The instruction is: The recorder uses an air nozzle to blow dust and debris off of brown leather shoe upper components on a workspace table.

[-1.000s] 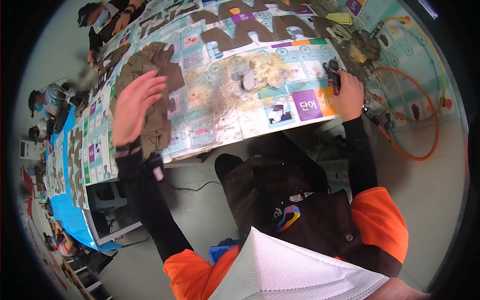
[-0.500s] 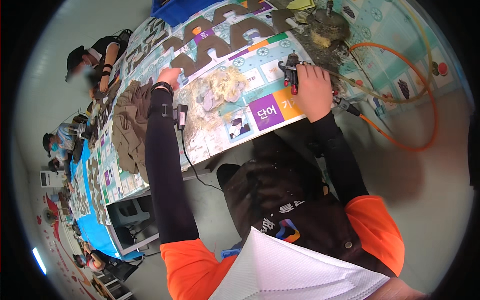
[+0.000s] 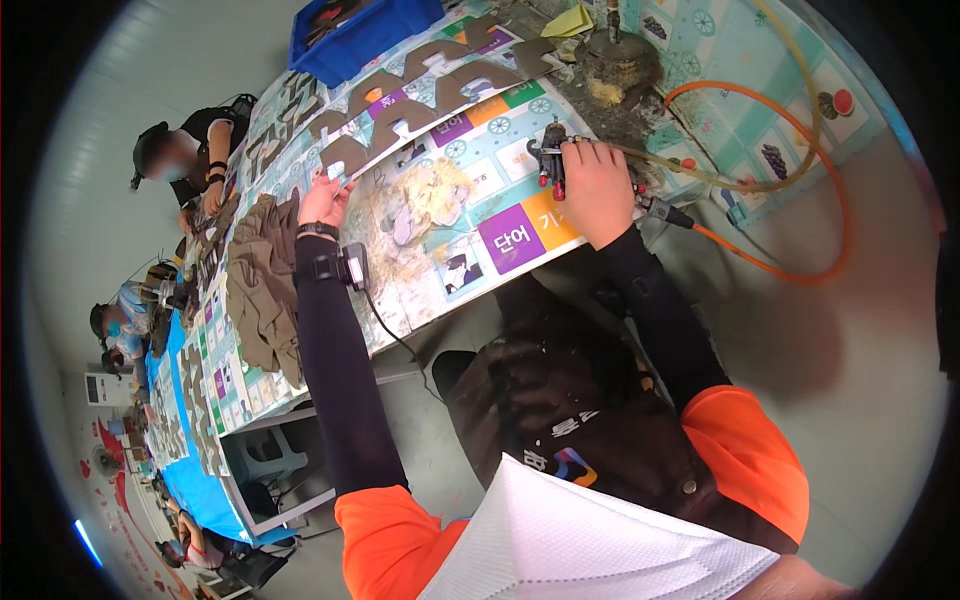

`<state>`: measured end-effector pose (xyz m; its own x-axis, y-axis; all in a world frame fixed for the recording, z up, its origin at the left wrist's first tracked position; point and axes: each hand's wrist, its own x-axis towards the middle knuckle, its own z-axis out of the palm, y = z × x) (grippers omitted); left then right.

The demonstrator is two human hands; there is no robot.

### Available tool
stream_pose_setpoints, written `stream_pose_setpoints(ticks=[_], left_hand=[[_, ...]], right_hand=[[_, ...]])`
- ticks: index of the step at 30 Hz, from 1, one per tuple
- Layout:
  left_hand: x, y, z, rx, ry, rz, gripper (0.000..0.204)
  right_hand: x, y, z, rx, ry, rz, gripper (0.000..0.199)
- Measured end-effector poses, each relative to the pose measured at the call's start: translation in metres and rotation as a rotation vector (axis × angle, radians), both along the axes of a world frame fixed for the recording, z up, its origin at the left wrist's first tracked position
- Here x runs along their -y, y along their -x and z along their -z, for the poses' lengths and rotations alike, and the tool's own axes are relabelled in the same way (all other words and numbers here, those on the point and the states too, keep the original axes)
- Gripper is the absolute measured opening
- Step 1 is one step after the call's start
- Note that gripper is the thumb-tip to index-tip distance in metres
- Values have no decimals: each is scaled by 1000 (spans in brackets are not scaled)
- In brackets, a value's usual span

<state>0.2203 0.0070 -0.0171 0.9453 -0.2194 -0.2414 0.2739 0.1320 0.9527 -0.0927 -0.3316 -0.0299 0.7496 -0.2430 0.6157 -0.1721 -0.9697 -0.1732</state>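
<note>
My right hand (image 3: 597, 190) grips a small dark spray gun (image 3: 550, 160) over the colourful printed mat (image 3: 520, 235) that covers the table. A yellowish hose and an orange hose (image 3: 800, 150) trail from the gun to the right. My left hand (image 3: 325, 200) reaches forward to a row of brown cut pieces (image 3: 440, 75), its fingers closed on the edge of the nearest brown piece (image 3: 345, 158). A black wrist device with a cable (image 3: 350, 265) sits on my left forearm. A glue-stained patch (image 3: 430, 200) lies between my hands.
A heap of brown cloth (image 3: 262, 290) lies left of my left arm. A blue crate (image 3: 360, 30) stands at the far end of the table. Other people (image 3: 190, 160) work along the table's left side. A crusted pot (image 3: 615, 65) stands by the hoses.
My left hand went from raised and open over the cloth heap to reaching forward onto the brown pieces. My right hand kept hold of the spray gun.
</note>
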Motion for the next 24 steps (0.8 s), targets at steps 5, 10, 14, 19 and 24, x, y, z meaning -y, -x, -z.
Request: stream_pose_setpoints(ticks=[5, 10, 14, 19, 24], left_hand=[[-17, 46, 4, 77, 89, -56, 19], [-52, 127, -14, 294, 296, -77, 18], [-93, 194, -46, 306, 416, -209, 23], [-183, 275, -55, 378, 476, -503, 30], [-283, 325, -19, 476, 431, -941, 32]], right_hand=[[-1, -3, 0, 21, 9, -11, 36], [-3, -7, 0, -22, 3, -11, 27], [1, 2, -2, -16, 38, 6, 35], [-2, -1, 6, -58, 90, 39, 48], [-6, 0, -1, -152, 103, 85, 49]])
